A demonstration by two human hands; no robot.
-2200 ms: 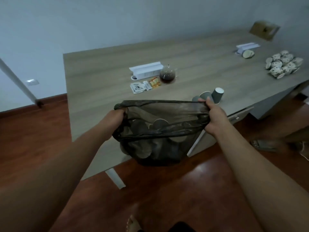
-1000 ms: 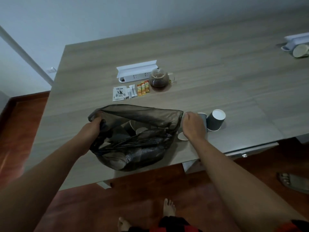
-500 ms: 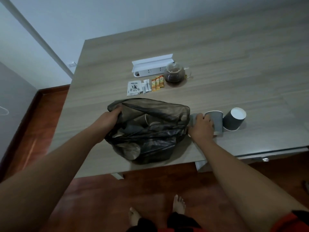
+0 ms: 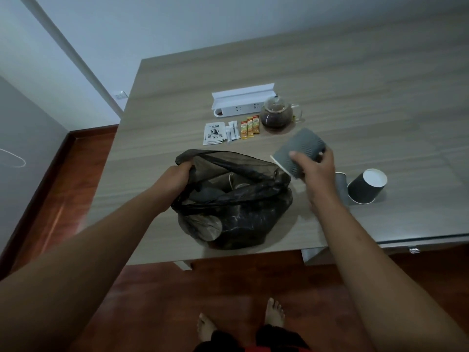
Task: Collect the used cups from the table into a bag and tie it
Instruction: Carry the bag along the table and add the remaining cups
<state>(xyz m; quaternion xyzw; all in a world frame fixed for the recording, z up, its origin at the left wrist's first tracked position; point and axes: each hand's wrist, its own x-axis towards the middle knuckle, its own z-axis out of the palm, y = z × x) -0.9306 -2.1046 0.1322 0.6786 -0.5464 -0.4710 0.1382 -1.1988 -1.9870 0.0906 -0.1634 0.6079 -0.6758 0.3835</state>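
A dark translucent bag (image 4: 243, 219) sits on the wooden table (image 4: 355, 80) near its front edge, with several cups inside. My left hand (image 4: 175, 177) grips the bag's left rim and holds the mouth apart. My right hand (image 4: 316, 171) holds a grey ribbed paper cup (image 4: 298, 152) tilted on its side just above the bag's right rim, its open end toward the bag. To the right, another grey cup (image 4: 365, 188) lies on the table with its white inside showing. A third cup (image 4: 341, 184) beside it is partly hidden behind my right wrist.
Behind the bag lie a tea packet (image 4: 214, 133), sachets (image 4: 250, 127), a glass teapot (image 4: 276, 114) with dark tea and a white power strip box (image 4: 242, 100). The table's front edge runs just below the bag. My bare feet (image 4: 274, 311) stand on the red-brown floor.
The bag came down from the air onto the table. My right hand let go of its rim, took a grey cup from the table and lifted it toward the bag's mouth.
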